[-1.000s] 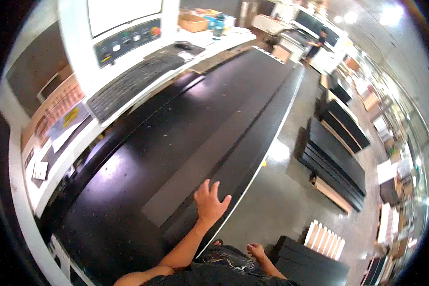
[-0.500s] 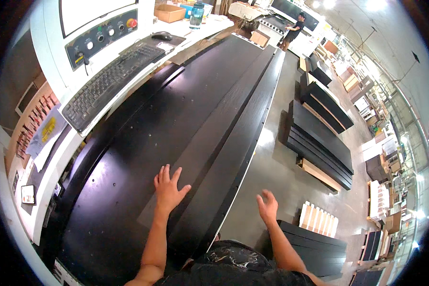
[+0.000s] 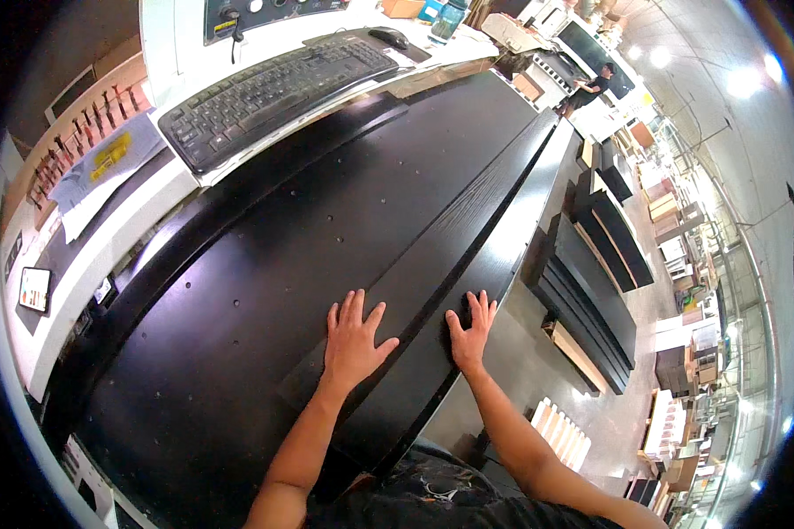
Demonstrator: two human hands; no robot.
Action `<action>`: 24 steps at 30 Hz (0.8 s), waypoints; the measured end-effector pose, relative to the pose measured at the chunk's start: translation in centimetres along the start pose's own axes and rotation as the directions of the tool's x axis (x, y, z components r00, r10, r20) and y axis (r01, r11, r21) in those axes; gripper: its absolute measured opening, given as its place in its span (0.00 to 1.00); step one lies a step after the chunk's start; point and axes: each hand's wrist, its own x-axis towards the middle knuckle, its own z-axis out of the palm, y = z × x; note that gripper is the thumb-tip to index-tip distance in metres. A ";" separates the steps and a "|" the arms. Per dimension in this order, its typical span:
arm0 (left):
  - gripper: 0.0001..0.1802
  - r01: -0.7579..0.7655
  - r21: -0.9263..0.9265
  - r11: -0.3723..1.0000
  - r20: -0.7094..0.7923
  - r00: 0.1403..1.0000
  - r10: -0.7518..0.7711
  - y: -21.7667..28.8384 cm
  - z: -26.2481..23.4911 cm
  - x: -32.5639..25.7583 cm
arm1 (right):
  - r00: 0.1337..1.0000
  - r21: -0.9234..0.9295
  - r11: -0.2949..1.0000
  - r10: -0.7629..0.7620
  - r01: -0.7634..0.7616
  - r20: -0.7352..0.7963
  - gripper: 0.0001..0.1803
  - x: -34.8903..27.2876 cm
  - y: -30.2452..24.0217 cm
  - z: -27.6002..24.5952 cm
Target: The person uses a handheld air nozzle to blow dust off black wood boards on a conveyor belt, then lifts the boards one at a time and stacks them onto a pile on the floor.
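My left hand (image 3: 355, 344) lies with fingers spread on a long black panel (image 3: 415, 256). Beside it, my right hand (image 3: 470, 333) rests, fingers apart, on a narrower black board (image 3: 432, 361) along the right edge. A dark gap runs lengthwise between the panel and the board. Left of them is a wide black surface (image 3: 265, 264) dotted with several small holes. Neither hand holds anything.
A keyboard (image 3: 273, 93) and a mouse (image 3: 388, 36) sit on a white ledge at upper left, near a phone (image 3: 35, 288). Stacked black panels (image 3: 591, 291) stand on the floor to the right. Far off, a person (image 3: 591, 86) stands by a machine.
My right hand has come from above the floor onto the narrow board. The left hand has stayed spread on the panel. The view has shifted, so the keyboard looks larger.
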 end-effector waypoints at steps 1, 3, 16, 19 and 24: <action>0.40 -0.010 0.016 1.000 -0.011 1.000 0.010 0.1 -0.1 0.0 | 1.000 0.026 1.000 -0.003 0.003 -0.009 0.37 0.0 0.3 0.2; 0.40 -0.006 0.014 1.000 -0.004 1.000 0.006 0.2 -0.4 0.0 | 1.000 0.018 1.000 -0.004 0.004 -0.001 0.36 0.0 -0.1 0.4; 0.42 -0.032 0.085 0.996 0.030 0.999 0.030 1.7 0.6 -0.5 | 1.000 -0.063 0.998 -0.019 0.018 -0.019 0.38 -0.2 0.3 0.0; 0.42 -0.044 0.087 0.995 0.019 0.999 0.042 1.9 0.6 -0.5 | 1.000 -0.034 0.999 -0.011 0.010 -0.003 0.40 -0.1 0.1 -0.7; 0.42 -0.065 0.067 0.996 0.003 0.998 0.065 2.1 0.9 -1.0 | 0.998 0.014 1.000 -0.016 0.015 0.061 0.46 -2.1 1.3 -2.9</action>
